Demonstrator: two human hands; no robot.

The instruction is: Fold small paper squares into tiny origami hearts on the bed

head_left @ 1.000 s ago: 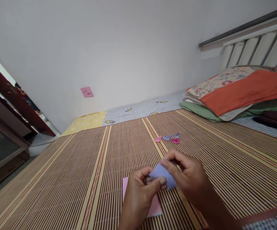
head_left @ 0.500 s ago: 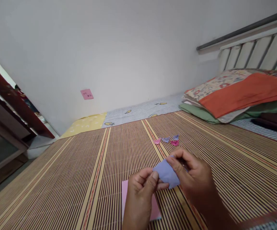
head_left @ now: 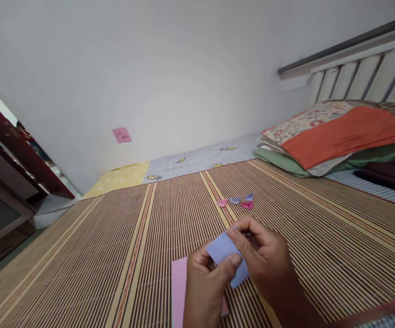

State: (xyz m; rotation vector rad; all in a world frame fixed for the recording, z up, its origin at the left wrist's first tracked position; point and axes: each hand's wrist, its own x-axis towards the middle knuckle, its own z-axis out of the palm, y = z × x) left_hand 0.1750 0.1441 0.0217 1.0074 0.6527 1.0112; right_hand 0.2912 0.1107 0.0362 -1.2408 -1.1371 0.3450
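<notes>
A light blue-purple sheet of paper (head_left: 222,246) is held between both hands above the striped mat. My left hand (head_left: 208,280) grips its left and lower part, thumb on top. My right hand (head_left: 266,255) pinches the upper right edge between thumb and fingers. Under my left hand lies a pink pad of paper (head_left: 179,287), partly covered by the hand and wrist. Beyond the hands sit small folded paper pieces: a pink one (head_left: 222,202), a pale purple one (head_left: 235,200), another purple one (head_left: 249,197) and a magenta one (head_left: 247,205).
The striped bamboo mat (head_left: 98,246) covers the bed. At the right is a stack of folded bedding (head_left: 341,136) below a radiator (head_left: 361,75). A pink note (head_left: 121,135) with writing sticks to the wall. A doorway (head_left: 29,150) shows at the left.
My left thumb has moved right, across the paper's face, and the left hand has shifted right. The right hand has moved slightly left, and the paper is tilted differently.
</notes>
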